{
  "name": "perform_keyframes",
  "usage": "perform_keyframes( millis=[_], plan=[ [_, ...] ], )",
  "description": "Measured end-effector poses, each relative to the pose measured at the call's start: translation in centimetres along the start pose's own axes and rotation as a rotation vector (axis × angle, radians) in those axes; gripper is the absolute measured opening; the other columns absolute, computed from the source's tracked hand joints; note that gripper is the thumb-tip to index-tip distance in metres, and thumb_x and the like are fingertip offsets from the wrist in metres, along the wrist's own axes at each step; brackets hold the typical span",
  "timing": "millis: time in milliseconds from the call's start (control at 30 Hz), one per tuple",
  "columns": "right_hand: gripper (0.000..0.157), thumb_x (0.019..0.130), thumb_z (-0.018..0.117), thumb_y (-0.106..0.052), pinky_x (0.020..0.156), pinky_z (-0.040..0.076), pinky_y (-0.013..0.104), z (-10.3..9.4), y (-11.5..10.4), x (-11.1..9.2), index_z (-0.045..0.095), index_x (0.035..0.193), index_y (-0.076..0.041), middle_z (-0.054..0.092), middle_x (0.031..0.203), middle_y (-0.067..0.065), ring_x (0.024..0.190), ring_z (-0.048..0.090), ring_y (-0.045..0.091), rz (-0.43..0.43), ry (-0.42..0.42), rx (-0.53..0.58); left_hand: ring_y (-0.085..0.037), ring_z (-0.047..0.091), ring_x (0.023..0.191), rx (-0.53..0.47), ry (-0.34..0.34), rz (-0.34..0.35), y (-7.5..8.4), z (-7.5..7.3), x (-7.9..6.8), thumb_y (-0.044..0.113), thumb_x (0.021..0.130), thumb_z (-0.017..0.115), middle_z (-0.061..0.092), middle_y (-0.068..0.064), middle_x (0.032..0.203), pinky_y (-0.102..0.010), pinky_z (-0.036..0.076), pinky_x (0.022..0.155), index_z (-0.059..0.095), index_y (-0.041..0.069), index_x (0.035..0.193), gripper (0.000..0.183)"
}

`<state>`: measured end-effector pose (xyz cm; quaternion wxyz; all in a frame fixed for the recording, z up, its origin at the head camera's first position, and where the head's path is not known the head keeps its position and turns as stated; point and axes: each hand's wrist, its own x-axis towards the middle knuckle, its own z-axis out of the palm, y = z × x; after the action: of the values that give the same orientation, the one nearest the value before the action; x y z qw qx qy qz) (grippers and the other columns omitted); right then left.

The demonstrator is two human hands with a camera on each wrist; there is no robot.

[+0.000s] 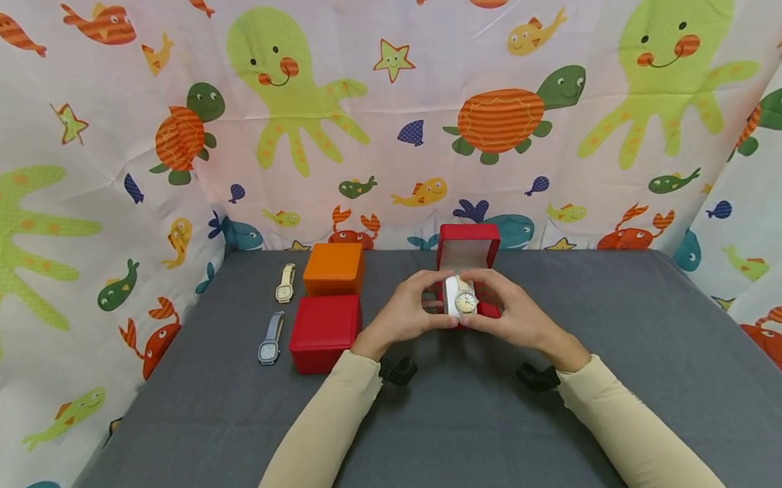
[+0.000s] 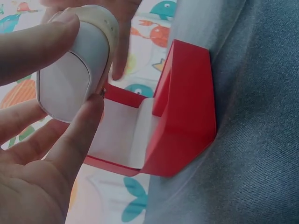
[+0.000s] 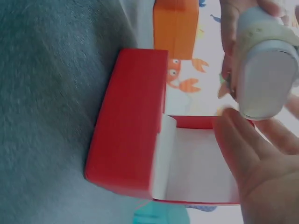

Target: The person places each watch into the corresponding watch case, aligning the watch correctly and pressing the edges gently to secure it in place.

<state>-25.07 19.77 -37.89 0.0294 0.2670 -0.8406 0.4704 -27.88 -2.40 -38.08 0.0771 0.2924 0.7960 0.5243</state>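
Observation:
A watch (image 1: pixel 465 301) with a round pale dial and cream strap is wrapped around a white cushion (image 2: pixel 63 88). My left hand (image 1: pixel 403 309) grips one end of the cushion between thumb and fingers. From the other side my right hand (image 1: pixel 515 308) holds it, thumb near the lower edge and fingers at the top. Just below and behind the hands stands a red box (image 3: pixel 128 126), its lid (image 1: pixel 467 233) raised and its lining pale. In the left wrist view, that box (image 2: pixel 189 107) is apart from the cushion.
To the left stand a closed red box (image 1: pixel 325 330) and an orange box (image 1: pixel 333 268) behind it. Beside them lie a gold-coloured watch (image 1: pixel 286 283) and a silver-blue watch (image 1: pixel 271 339). Grey cloth (image 1: pixel 478 429) covers the table; a sea-animal curtain (image 1: pixel 385 113) hangs behind.

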Motion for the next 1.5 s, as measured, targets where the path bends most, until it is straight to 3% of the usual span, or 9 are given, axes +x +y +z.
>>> perform_keyframes(
  millis=[267,467,633,900,1233,1367,1500],
  plan=[
    [0.043,0.079,0.074,-0.001,0.089,0.050,0.050,-0.2,-3.6,-0.7,0.059,0.119,0.001,0.048,0.133,0.019,0.115,0.050,0.027,-0.158,0.060,-0.119,-0.021,0.053,0.110,-0.003,0.018,-0.011,0.0,-0.3,0.0,0.013,0.076,0.081,0.049,-0.003,0.129,-0.036,0.051,0.089,0.048,0.013,0.140,0.072],
    [0.038,0.079,0.074,0.001,0.085,0.053,0.046,0.1,-3.8,-0.7,0.062,0.114,0.002,0.051,0.128,0.022,0.109,0.053,0.026,-0.184,0.091,-0.137,-0.028,0.054,0.112,0.012,0.019,0.001,0.1,0.0,0.0,0.012,0.075,0.082,0.049,-0.005,0.128,-0.037,0.051,0.090,0.049,0.011,0.138,0.071],
    [0.037,0.078,0.075,0.003,0.084,0.053,0.045,0.4,-3.7,-0.5,0.063,0.112,0.003,0.050,0.125,0.022,0.106,0.053,0.029,-0.204,0.117,-0.140,-0.018,0.055,0.107,0.041,0.037,0.017,0.1,0.3,0.0,0.009,0.074,0.082,0.050,-0.004,0.126,-0.036,0.051,0.089,0.049,0.011,0.137,0.072],
    [0.036,0.078,0.074,0.004,0.082,0.053,0.047,0.7,-3.6,-0.4,0.063,0.112,0.005,0.050,0.124,0.023,0.109,0.050,0.030,-0.185,0.172,-0.095,-0.025,0.053,0.113,0.116,0.054,0.092,0.3,0.6,0.0,0.006,0.074,0.081,0.048,-0.005,0.129,-0.037,0.050,0.090,0.048,0.010,0.136,0.070],
    [0.035,0.080,0.073,0.004,0.076,0.055,0.038,1.1,-3.4,-0.3,0.063,0.113,0.007,0.052,0.120,0.022,0.102,0.055,0.031,-0.121,0.262,-0.042,-0.017,0.047,0.113,0.263,0.085,0.121,0.5,1.1,-0.1,0.014,0.076,0.082,0.046,-0.004,0.134,-0.037,0.051,0.090,0.047,0.013,0.137,0.070],
    [0.033,0.080,0.072,0.004,0.076,0.056,0.036,0.9,-3.4,-0.2,0.063,0.112,0.008,0.052,0.120,0.023,0.097,0.058,0.032,-0.111,0.248,-0.034,-0.017,0.047,0.112,0.281,0.087,0.127,0.4,1.2,-0.1,0.017,0.076,0.081,0.046,-0.005,0.134,-0.037,0.051,0.090,0.047,0.012,0.137,0.070],
    [0.041,0.080,0.072,0.002,0.083,0.054,0.036,0.5,-2.9,-0.3,0.059,0.119,0.006,0.048,0.126,0.020,0.104,0.055,0.030,-0.100,0.158,-0.038,-0.017,0.049,0.111,0.225,0.081,0.114,0.2,1.2,0.0,0.016,0.076,0.081,0.047,-0.006,0.132,-0.036,0.051,0.090,0.047,0.010,0.137,0.070]
  ],
)
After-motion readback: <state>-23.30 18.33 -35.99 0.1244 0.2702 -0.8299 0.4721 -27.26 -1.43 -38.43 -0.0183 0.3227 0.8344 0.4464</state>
